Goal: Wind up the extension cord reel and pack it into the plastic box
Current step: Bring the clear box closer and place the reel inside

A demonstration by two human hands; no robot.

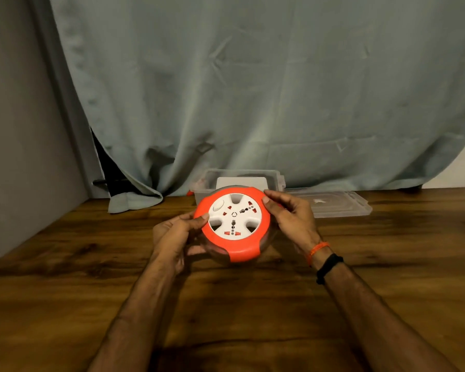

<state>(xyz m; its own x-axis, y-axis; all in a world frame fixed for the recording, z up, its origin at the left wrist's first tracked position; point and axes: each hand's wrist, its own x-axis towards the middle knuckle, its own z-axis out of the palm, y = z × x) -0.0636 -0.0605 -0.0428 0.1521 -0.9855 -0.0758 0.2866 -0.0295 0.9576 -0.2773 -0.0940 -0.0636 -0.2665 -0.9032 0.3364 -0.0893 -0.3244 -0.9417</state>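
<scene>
The extension cord reel (234, 224) is a round orange disc with a white socket face, tilted toward me above the wooden table (91, 264). My left hand (177, 237) grips its left rim, thumb on top. My right hand (287, 213) grips the right rim, thumb near the upper edge. Behind the reel stands the clear plastic box (266, 178), open, partly hidden by the reel. No loose cord shows.
The box's clear lid (341, 205) lies flat on the table to the right of the box. A grey-green curtain (253, 89) hangs behind, its hem resting on the table at the back left. A grey wall (24, 130) closes the left side.
</scene>
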